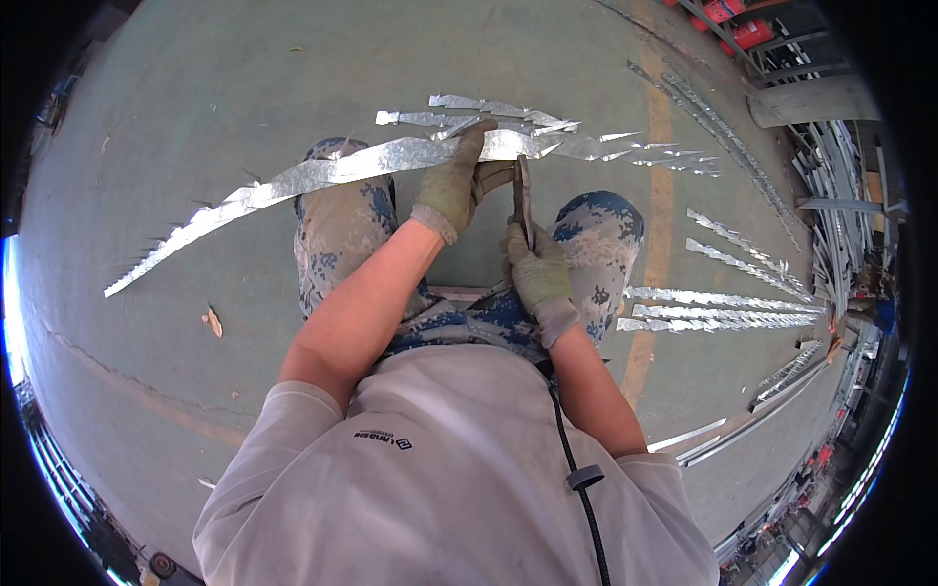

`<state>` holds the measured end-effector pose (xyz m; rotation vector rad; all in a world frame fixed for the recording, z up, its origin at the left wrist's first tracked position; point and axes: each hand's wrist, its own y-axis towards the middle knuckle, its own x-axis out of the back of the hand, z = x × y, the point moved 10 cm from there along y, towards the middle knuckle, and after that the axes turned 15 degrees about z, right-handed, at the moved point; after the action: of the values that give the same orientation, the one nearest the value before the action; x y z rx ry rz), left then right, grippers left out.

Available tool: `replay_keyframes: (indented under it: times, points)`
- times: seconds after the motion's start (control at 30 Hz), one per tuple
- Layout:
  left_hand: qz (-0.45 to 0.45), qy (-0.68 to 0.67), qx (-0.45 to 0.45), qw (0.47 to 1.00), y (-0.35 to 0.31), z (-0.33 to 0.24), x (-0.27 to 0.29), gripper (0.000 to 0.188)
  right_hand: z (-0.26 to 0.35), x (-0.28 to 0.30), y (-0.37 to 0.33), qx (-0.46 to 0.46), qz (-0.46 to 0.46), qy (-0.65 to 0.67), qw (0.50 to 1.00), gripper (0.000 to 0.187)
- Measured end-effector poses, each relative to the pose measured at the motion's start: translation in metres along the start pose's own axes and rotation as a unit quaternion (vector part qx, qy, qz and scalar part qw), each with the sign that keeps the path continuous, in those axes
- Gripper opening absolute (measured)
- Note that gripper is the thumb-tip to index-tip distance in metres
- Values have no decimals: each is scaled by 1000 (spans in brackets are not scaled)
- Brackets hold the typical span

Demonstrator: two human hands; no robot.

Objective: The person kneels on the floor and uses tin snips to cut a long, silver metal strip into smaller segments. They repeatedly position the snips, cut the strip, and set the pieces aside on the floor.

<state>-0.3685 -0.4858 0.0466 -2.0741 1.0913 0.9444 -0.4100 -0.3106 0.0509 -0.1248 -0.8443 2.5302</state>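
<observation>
A long shiny sheet-metal strip (337, 168) with pointed tabs bent up along its edge lies across in front of my knees. My left hand (455, 188), in a greenish work glove, is closed round the strip near its middle, thumb on top. My right hand (539, 272), also gloved, is closed on a slim brown metal hand tool (525, 203). That tool points away from me, and its tip meets the near edge of the strip just right of my left hand. Its exact kind is unclear. Two similar strips, the farther one (479, 104) included, lie just beyond.
On the green floor to the right lie several more tabbed strips (723, 295), across a yellow line (640, 366). Farther right are stacked metal profiles (845, 195), with red objects (747, 36) at the far right. A dry leaf (212, 321) lies left.
</observation>
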Motion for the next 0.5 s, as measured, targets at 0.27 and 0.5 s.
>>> replay_keyframes:
  times: [0.27, 0.5]
  points:
    - [-4, -19, 2, 1000, -2, 2, -2, 41, 14, -20, -11, -89, 126, 230, 961, 31]
    - [-24, 10, -6, 1000, 1, 8, 14, 39, -6, -12, 8, -110, 32, 46, 992, 31]
